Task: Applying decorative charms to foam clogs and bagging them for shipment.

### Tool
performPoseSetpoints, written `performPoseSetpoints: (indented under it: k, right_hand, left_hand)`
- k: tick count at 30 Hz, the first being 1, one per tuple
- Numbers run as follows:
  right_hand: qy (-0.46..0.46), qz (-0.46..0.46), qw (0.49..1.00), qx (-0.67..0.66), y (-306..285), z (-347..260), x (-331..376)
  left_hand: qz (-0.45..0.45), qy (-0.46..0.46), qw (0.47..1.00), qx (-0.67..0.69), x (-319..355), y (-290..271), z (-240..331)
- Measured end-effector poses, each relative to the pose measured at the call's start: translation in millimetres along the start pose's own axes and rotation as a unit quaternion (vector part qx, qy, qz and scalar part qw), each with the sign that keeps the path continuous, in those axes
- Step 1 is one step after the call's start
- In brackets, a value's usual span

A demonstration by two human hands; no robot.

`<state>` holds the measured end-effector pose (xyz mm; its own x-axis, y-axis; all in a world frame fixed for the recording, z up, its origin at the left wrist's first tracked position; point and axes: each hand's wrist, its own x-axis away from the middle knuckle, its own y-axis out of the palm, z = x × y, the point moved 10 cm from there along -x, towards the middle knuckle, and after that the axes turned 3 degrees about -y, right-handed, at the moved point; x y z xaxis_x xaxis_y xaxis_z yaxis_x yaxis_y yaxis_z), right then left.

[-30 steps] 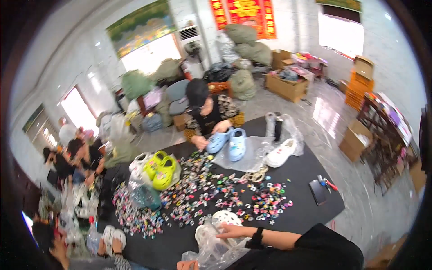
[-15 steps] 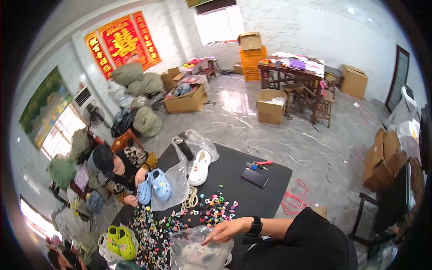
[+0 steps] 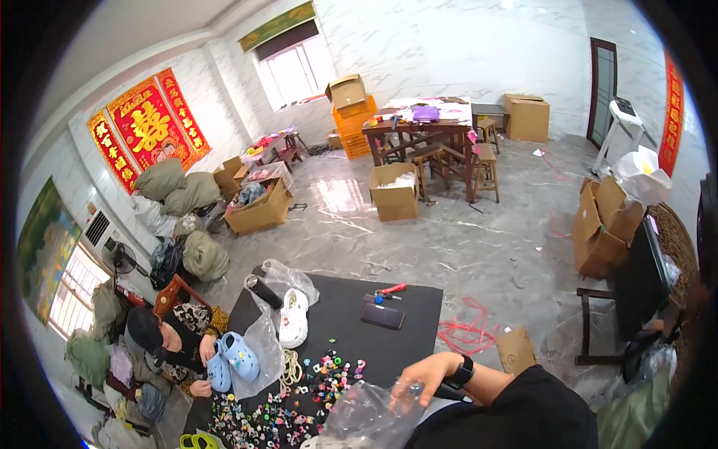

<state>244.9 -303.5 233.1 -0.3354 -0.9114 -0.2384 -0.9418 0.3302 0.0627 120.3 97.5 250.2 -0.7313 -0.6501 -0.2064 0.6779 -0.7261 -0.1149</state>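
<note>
My right hand (image 3: 425, 380), with a black watch on its wrist, reaches in from the lower right. Its fingers are closed on the edge of a clear plastic bag (image 3: 370, 419) at the table's near side. Part of a white shoe (image 3: 318, 443) shows by the bag at the lower edge; the rest is cut off. Left of the bag, many small colourful shoe charms (image 3: 258, 419) lie scattered over the black tabletop (image 3: 344, 307). My left hand is out of view.
Across the table a co-worker (image 3: 179, 337) handles light blue clogs (image 3: 241, 355). Nearby are a white clog (image 3: 294, 318), a dark bottle (image 3: 263, 292), a cord bundle (image 3: 290, 370), a phone (image 3: 382, 316) and keys (image 3: 385, 297). Lime clogs (image 3: 198, 441) show below. Red string (image 3: 467, 329) lies on the floor.
The view has turned right, shifting the scene left. My right hand has gone from pointing fingers over the bagged white shoes to gripping the bag, which is now drawn up toward the right.
</note>
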Motion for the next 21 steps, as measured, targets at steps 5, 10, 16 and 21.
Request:
performPoseSetpoints:
  k: [5, 10, 16, 21]
  right_hand:
    - [0.092, 0.063, 0.988, -0.105, 3.3, 17.4, 5.9]
    - [0.003, 0.176, 0.983, -0.046, -40.0, -10.4, 16.3]
    - [-0.084, 0.266, 0.955, -0.098, -84.6, -18.8, 25.9]
    - [-0.068, 0.367, 0.927, -0.036, -107.5, -15.5, 22.2]
  left_hand:
    - [-0.038, 0.061, 0.997, 0.03, -5.1, 21.5, 24.9]
    - [-0.018, 0.028, 0.998, 0.057, -8.3, 30.2, 26.9]
    - [0.029, -0.008, 0.998, 0.059, -9.4, 34.6, 23.7]
    - [0.072, -0.048, 0.995, 0.059, -6.2, 32.4, 15.3]
